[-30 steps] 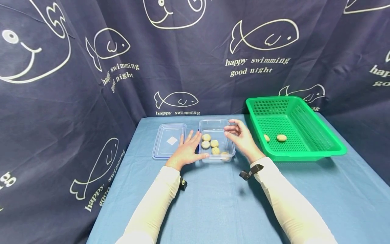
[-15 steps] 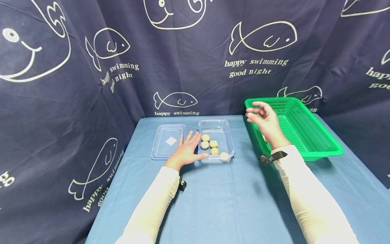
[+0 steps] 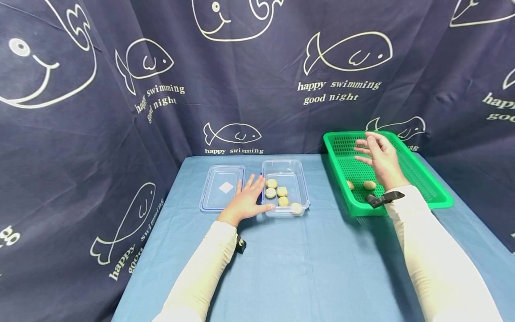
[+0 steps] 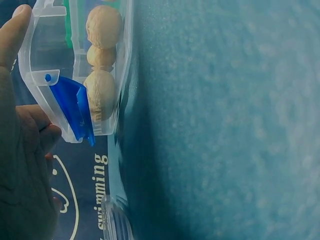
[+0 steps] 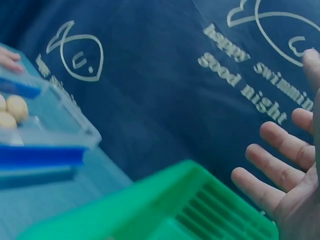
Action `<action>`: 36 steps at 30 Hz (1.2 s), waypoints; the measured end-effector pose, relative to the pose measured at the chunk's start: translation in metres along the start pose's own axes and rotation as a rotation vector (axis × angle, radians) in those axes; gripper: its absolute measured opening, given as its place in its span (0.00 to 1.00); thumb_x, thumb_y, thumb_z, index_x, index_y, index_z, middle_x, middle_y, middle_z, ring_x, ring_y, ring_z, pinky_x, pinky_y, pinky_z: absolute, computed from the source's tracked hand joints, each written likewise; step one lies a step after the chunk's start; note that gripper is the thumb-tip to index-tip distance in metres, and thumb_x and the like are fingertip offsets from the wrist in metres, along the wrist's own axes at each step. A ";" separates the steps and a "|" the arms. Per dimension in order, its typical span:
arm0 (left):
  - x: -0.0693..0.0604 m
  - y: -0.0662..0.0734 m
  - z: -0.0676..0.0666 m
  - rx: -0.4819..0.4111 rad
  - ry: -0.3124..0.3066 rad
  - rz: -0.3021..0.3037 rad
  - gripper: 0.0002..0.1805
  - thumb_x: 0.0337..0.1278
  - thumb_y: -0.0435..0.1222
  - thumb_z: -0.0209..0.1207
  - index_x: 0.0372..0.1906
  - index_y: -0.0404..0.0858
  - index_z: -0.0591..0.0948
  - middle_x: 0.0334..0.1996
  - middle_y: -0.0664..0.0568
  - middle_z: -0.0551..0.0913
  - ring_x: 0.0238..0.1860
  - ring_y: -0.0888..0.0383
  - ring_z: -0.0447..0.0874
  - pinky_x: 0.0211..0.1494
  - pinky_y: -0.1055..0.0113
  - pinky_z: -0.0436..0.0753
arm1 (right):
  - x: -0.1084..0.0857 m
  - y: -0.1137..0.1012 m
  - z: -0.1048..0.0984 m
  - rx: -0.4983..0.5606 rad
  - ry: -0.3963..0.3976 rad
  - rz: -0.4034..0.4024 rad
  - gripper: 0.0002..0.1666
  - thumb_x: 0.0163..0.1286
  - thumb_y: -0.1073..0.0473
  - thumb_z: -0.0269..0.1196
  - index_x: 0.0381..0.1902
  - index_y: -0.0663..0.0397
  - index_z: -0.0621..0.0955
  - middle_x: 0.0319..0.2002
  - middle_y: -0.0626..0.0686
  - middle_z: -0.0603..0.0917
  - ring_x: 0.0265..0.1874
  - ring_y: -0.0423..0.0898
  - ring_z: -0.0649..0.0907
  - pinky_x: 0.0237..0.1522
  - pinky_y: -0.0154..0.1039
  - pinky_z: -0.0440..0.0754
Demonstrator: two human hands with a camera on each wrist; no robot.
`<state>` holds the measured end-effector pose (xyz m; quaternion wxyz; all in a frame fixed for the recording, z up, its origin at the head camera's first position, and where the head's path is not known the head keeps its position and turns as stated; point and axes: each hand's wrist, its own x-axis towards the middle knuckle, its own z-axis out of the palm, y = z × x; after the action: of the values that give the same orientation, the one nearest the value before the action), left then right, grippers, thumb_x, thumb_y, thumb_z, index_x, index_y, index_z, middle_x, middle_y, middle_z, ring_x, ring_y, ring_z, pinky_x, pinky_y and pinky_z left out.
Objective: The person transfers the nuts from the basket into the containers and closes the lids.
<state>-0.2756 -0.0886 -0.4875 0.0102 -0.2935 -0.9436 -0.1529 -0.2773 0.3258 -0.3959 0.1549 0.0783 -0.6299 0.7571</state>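
My left hand rests against the left side of a clear plastic food container, fingers spread and straight. In the left wrist view its thumb is at the rim and a blue clip hangs from the box wall. Several walnuts lie inside the container. My right hand is held above the green basket, fingers extended, with nothing seen in it. Beneath and left of that hand, two walnuts lie in the basket.
A clear lid with a blue edge and a white label lies flat left of the container. Blue cloth covers the table. A dark curtain with fish drawings hangs behind and on the left.
My right hand has moved right from the container's right side, over the basket's left edge, to above the basket. The left hand and container stay in place.
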 end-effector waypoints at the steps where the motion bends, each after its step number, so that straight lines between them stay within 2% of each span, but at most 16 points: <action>1: 0.000 0.000 0.000 -0.004 0.000 0.000 0.59 0.56 0.72 0.53 0.81 0.37 0.53 0.81 0.49 0.50 0.81 0.45 0.39 0.77 0.34 0.39 | 0.001 0.000 -0.005 -0.004 -0.005 0.003 0.23 0.77 0.49 0.56 0.65 0.51 0.73 0.52 0.53 0.84 0.48 0.45 0.86 0.44 0.37 0.87; 4: -0.001 0.001 -0.001 -0.007 0.000 0.000 0.59 0.56 0.71 0.53 0.81 0.37 0.53 0.81 0.49 0.50 0.82 0.46 0.39 0.77 0.34 0.39 | 0.003 0.001 -0.015 -0.005 -0.030 0.016 0.29 0.79 0.43 0.51 0.70 0.51 0.68 0.52 0.51 0.83 0.48 0.45 0.86 0.43 0.37 0.87; 9: -0.001 0.000 0.001 -0.008 -0.005 -0.003 0.58 0.57 0.71 0.53 0.81 0.38 0.53 0.81 0.49 0.50 0.81 0.45 0.40 0.77 0.35 0.38 | 0.002 0.004 -0.033 0.093 -0.103 0.095 0.43 0.77 0.36 0.43 0.81 0.50 0.52 0.50 0.47 0.85 0.47 0.44 0.86 0.42 0.40 0.87; 11: -0.001 0.000 0.002 -0.013 -0.008 -0.004 0.58 0.57 0.70 0.53 0.81 0.38 0.53 0.81 0.49 0.49 0.81 0.45 0.40 0.77 0.36 0.38 | 0.001 0.007 -0.041 0.128 -0.117 0.132 0.45 0.76 0.35 0.42 0.82 0.48 0.47 0.50 0.47 0.86 0.46 0.43 0.86 0.42 0.41 0.87; 13: -0.001 0.001 0.002 -0.020 -0.012 -0.006 0.58 0.57 0.70 0.53 0.81 0.38 0.52 0.81 0.49 0.49 0.81 0.44 0.41 0.77 0.36 0.37 | 0.000 0.009 -0.049 0.113 -0.119 0.170 0.45 0.77 0.35 0.42 0.82 0.46 0.45 0.50 0.46 0.84 0.46 0.42 0.86 0.42 0.41 0.87; 18: -0.001 0.001 0.000 -0.029 -0.017 -0.013 0.58 0.57 0.70 0.54 0.82 0.39 0.51 0.82 0.49 0.49 0.82 0.45 0.38 0.77 0.36 0.37 | 0.001 0.017 -0.068 -0.070 -0.103 0.284 0.47 0.77 0.32 0.41 0.82 0.45 0.42 0.57 0.46 0.75 0.47 0.38 0.83 0.43 0.41 0.87; 22: 0.000 0.001 -0.001 -0.014 -0.025 -0.021 0.59 0.57 0.70 0.54 0.82 0.40 0.49 0.82 0.49 0.48 0.82 0.49 0.35 0.77 0.37 0.37 | 0.004 0.022 -0.078 -0.210 -0.099 0.359 0.51 0.76 0.31 0.46 0.83 0.45 0.40 0.60 0.50 0.71 0.47 0.36 0.82 0.45 0.40 0.86; 24: 0.001 0.001 -0.002 -0.010 -0.023 -0.020 0.58 0.57 0.70 0.54 0.82 0.40 0.50 0.82 0.49 0.49 0.82 0.49 0.34 0.78 0.37 0.37 | 0.006 0.024 -0.080 -0.250 -0.101 0.380 0.52 0.76 0.34 0.50 0.83 0.47 0.40 0.59 0.49 0.70 0.45 0.35 0.82 0.45 0.40 0.86; 28: 0.000 0.001 -0.002 -0.017 -0.018 -0.014 0.58 0.57 0.69 0.55 0.81 0.38 0.52 0.81 0.49 0.49 0.82 0.46 0.37 0.77 0.36 0.37 | 0.011 0.030 -0.083 -0.253 -0.112 0.423 0.53 0.75 0.45 0.60 0.83 0.50 0.41 0.53 0.43 0.73 0.42 0.34 0.83 0.47 0.41 0.86; 30: -0.001 0.001 -0.002 -0.022 -0.021 -0.015 0.58 0.57 0.69 0.55 0.81 0.38 0.51 0.81 0.49 0.49 0.82 0.46 0.37 0.77 0.35 0.38 | 0.013 0.033 -0.085 -0.281 -0.134 0.434 0.56 0.74 0.50 0.63 0.83 0.50 0.40 0.53 0.44 0.73 0.43 0.32 0.83 0.49 0.41 0.86; 31: -0.002 0.001 -0.002 -0.024 -0.024 -0.015 0.58 0.57 0.69 0.55 0.81 0.38 0.51 0.81 0.49 0.49 0.82 0.46 0.38 0.77 0.36 0.37 | 0.014 0.035 -0.086 -0.305 -0.144 0.440 0.57 0.73 0.52 0.64 0.83 0.49 0.39 0.55 0.46 0.74 0.43 0.31 0.84 0.50 0.42 0.85; 33: -0.002 0.001 -0.001 -0.020 -0.026 -0.016 0.58 0.57 0.69 0.54 0.82 0.39 0.51 0.82 0.49 0.49 0.82 0.46 0.38 0.77 0.36 0.37 | 0.014 0.038 -0.088 -0.360 -0.164 0.446 0.60 0.71 0.54 0.66 0.82 0.50 0.37 0.60 0.55 0.72 0.42 0.30 0.84 0.53 0.42 0.84; 36: -0.001 0.000 0.000 -0.015 -0.020 -0.013 0.58 0.57 0.70 0.54 0.82 0.39 0.51 0.82 0.49 0.49 0.81 0.45 0.39 0.77 0.36 0.37 | 0.015 0.042 -0.091 -0.415 -0.173 0.459 0.63 0.70 0.57 0.68 0.82 0.51 0.34 0.70 0.70 0.62 0.40 0.27 0.83 0.58 0.43 0.82</action>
<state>-0.2750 -0.0891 -0.4871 -0.0026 -0.2891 -0.9443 -0.1570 -0.2987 0.4098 -0.4482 -0.0613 -0.0352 -0.7829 0.6181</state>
